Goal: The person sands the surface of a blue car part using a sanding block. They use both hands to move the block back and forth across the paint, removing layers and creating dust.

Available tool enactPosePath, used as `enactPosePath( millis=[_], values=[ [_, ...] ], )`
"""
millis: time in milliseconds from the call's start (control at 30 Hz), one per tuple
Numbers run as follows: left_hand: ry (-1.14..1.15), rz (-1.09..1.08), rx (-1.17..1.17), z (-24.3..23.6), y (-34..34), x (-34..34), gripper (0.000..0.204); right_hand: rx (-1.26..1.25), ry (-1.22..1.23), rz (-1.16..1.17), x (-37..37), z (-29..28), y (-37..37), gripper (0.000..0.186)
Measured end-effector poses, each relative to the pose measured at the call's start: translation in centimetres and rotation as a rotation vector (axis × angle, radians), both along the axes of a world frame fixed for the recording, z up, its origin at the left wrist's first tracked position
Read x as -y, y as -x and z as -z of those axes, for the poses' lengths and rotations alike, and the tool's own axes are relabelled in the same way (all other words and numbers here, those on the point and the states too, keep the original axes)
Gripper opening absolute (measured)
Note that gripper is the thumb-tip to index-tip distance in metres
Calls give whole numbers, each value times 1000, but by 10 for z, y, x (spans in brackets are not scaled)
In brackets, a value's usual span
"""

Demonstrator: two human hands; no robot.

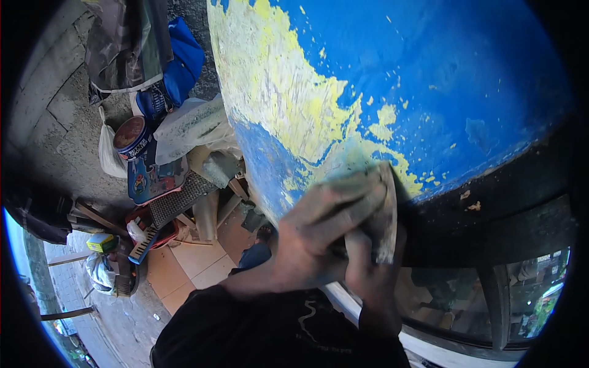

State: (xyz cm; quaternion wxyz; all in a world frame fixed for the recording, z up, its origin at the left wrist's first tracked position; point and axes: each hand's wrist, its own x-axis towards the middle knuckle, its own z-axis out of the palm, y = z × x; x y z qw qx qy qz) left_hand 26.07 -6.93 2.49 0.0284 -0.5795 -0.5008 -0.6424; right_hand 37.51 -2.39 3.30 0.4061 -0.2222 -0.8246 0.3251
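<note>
Dusty hands [316, 227], grimy pad [388, 230], flaky panel [435, 80]

Over my feed, I have the panel [491, 73] filling the upper middle and right of the frame, with a window [442, 300] below it at lower right. Near the centre, at the panel's lower edge, the left hand [316, 221] comes in from lower left; the right hand [362, 260] sits just below and to its right, by a flat piece [388, 224]. Left of the panel I see a tin [130, 136] above a case [153, 182], and a mat [178, 203] below that. A sheet [126, 43] hangs at upper left, above the tin. Lower left, a keyboard [142, 246] lies right of a box [102, 242], with floor tiles [199, 260] further right
</note>
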Motion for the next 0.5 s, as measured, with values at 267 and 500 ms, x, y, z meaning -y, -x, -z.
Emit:
enactPosePath(
  millis=[267, 500],
  values=[
    [-6, -3, -52, 3, 2, 2, 49, -57, -110, 3, 2, 0, 7, 44],
    [41, -94, -95, 10, -8, 5, 52, -25, -23, -83, -4, -4, 5, 32]
  ],
)
